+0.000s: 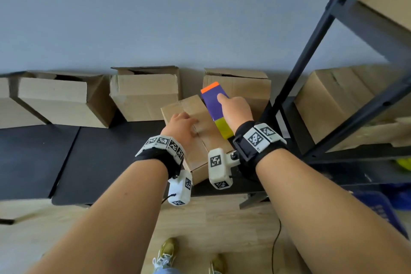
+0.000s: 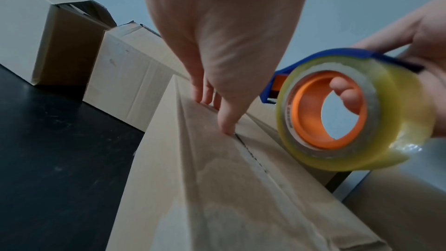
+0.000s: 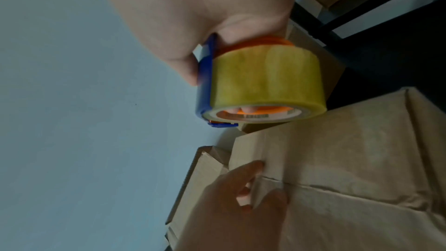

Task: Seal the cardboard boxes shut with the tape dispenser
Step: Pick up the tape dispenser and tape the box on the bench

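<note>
Against the wall, on the black table [image 1: 66, 151], my left hand [image 1: 181, 128] presses flat, fingers straight, pinning the box [image 1: 200, 140] flaps; my right hand [image 1: 236, 111] grips the tape dispenser [image 1: 214, 107] above the seam.

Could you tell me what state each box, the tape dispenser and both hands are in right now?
Front box: flaps folded shut, tape along the centre seam.
Tape dispenser: held above the front box, roll loaded.
Left hand: fingers flat, pressing the box top.
Right hand: grips the dispenser.
Left wall box: top open.
Middle wall box: top open.
Right wall box: flaps unsealed.
</note>
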A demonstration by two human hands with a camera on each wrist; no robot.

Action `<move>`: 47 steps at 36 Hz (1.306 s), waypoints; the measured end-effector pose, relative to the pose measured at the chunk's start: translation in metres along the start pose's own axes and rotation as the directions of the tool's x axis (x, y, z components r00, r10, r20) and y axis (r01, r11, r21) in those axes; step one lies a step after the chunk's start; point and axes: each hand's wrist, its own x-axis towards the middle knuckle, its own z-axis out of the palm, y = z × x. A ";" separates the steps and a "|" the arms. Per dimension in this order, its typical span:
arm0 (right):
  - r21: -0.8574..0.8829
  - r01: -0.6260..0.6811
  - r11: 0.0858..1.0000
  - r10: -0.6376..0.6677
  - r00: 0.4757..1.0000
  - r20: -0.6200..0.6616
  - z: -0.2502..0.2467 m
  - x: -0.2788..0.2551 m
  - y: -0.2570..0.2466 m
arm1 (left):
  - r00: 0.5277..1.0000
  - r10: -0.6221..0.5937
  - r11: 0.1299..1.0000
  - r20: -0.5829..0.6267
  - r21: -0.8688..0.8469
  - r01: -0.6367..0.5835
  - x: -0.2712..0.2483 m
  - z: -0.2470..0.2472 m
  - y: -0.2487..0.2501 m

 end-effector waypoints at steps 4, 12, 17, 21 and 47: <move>0.103 -0.038 0.994 0.042 0.998 -0.036 0.006 0.002 -0.014 | 0.999 0.048 0.999 0.021 -0.023 -0.047 0.006 -0.007 -0.007; 0.114 -0.135 0.984 0.141 0.989 -0.044 0.019 0.008 -0.009 | 0.994 0.103 0.994 0.031 -0.043 -0.102 0.024 -0.014 -0.025; 0.041 -0.145 0.989 0.149 0.981 -0.125 0.021 0.012 -0.007 | 0.999 0.051 0.995 0.006 0.086 -0.052 0.034 -0.024 -0.043; -0.026 -0.121 0.992 0.116 0.984 -0.134 0.028 0.016 -0.004 | 0.994 -0.034 0.997 0.099 0.071 0.027 0.041 -0.030 -0.058; -0.103 -0.063 0.993 0.060 0.998 -0.030 0.046 0.001 -0.007 | 0.975 -0.211 0.863 0.063 -0.456 0.216 0.037 -0.050 -0.073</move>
